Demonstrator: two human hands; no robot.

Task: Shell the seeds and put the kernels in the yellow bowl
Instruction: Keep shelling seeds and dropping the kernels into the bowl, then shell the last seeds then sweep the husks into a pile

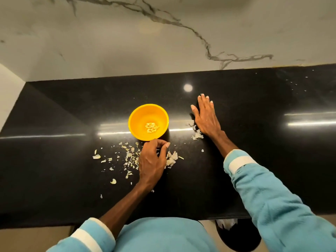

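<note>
1. The bowl (143, 115) sits mid-counter (254, 142), straight in front of me, so either hand can reach it easily. A small heap of kernels (151, 127) lies at the bottom. My guess is I'm partway through, nowhere near done.
2. My left hand (151, 160) is right at the near rim of the bowl, fingers curled in toward the thumb. It looks like a pinch, but I can't tell if anything is in there because the fingers hide it. Being that close to the rim makes sense, since a kernel only has a short drop.
3. My right hand (205, 117) lies flat on the counter to the right of the bowl. The fingers are straight and close together, thumb out to the side, gripping nothing. Some shells (197, 135) lie along its thumb side, so I reckon it's there to rake scraps aside.
4. Most of the shells are strewn on the near side of the bowl, under and left of my left hand. That's deliberate: junk stays outside, good stuff goes inside.
5. I can't pick out any whole seeds for sure among the scraps.
</note>
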